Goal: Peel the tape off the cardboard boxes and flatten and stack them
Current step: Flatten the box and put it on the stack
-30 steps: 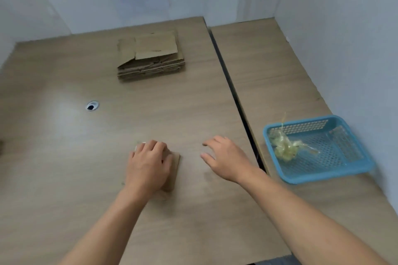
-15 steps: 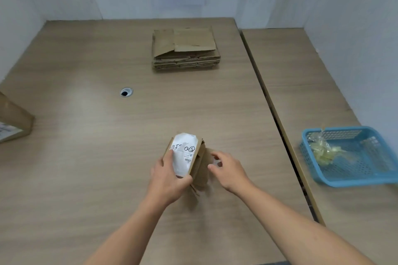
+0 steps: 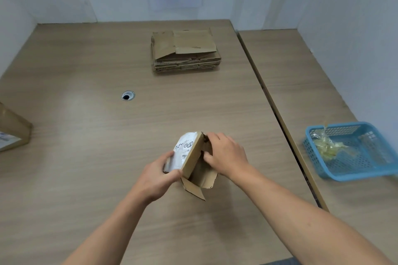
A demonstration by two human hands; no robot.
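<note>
Box (image 3: 192, 160); cardboard stack (image 3: 185, 52) beyond, basket (image 3: 353, 175) right

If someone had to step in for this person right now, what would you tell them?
The left hand grips the small box on its labelled side; right hand grips its open side. It is not yet flat, flaps open.
Done: flattened stack at the back; peeled tape in the blue basket.
Left: flatten and stack this box, then the box at the left edge.
</note>
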